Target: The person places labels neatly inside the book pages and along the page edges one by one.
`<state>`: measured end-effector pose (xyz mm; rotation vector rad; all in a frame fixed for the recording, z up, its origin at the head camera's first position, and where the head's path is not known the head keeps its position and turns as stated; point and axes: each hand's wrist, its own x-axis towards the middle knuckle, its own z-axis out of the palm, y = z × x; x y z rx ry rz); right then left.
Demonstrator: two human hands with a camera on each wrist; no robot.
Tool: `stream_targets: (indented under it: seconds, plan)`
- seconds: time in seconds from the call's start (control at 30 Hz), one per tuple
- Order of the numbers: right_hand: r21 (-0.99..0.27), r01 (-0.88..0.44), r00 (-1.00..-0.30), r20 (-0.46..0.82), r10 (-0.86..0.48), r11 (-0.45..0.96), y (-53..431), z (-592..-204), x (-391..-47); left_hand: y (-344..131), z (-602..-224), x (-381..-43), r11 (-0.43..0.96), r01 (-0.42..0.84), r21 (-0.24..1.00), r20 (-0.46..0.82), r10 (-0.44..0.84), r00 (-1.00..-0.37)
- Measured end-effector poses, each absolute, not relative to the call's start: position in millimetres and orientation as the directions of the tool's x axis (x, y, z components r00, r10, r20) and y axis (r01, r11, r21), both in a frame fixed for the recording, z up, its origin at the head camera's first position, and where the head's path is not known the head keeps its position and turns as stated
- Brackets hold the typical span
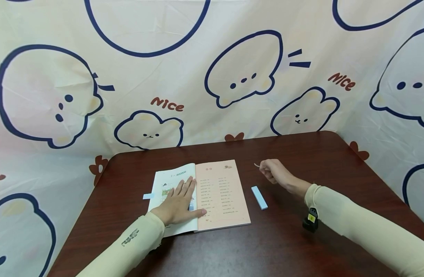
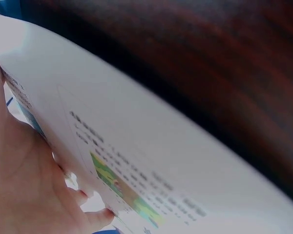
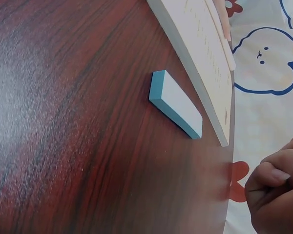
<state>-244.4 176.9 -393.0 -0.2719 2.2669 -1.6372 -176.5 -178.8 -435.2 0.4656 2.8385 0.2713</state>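
Observation:
An open book (image 1: pixel 223 192) lies on the table, with a pale left page and a pinkish right page of printed lines. My left hand (image 1: pixel 178 204) rests flat across the left page with fingers spread, the thumb reaching over the fold. In the left wrist view that page (image 2: pixel 112 107) bows up in a curve. To the right of the book, my right hand (image 1: pixel 275 173) is raised over the table, fingers curled, pinching a thin pale strip (image 1: pixel 256 165). Below that hand lies a narrow light-blue sticky-note pad (image 1: pixel 259 197), thick-sided in the right wrist view.
A light-blue tab (image 1: pixel 148 196) sticks out from the book's left edge. The dark brown wooden table (image 1: pixel 218 254) has rounded far corners. Behind and at both sides hangs a pale cloth (image 1: pixel 198 77) with cartoon outlines. A black device (image 1: pixel 310 220) is strapped at my right wrist.

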Motion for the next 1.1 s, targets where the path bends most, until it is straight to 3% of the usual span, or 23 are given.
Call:
stream_targets:
  seconds: [0.33, 0.53, 1.1]
  plan:
    - [-0.897, -0.118, -0.89, -0.095, -0.446, 0.426, 180, -399, -245, -179, -436, -176, 0.932, 0.287, 0.222, -0.216, 0.334, -0.917]
    - [-0.9, -0.077, -0.887, -0.135, -0.441, 0.43, 178, -397, -247, -179, -436, -176, 0.931, 0.288, 0.223, -0.214, 0.335, -0.918]
    - [-0.867, -0.097, -0.928, -0.098, -0.358, 0.488, 165, -397, -253, -178, -433, -176, 0.933, 0.287, 0.219, -0.207, 0.332, -0.92]
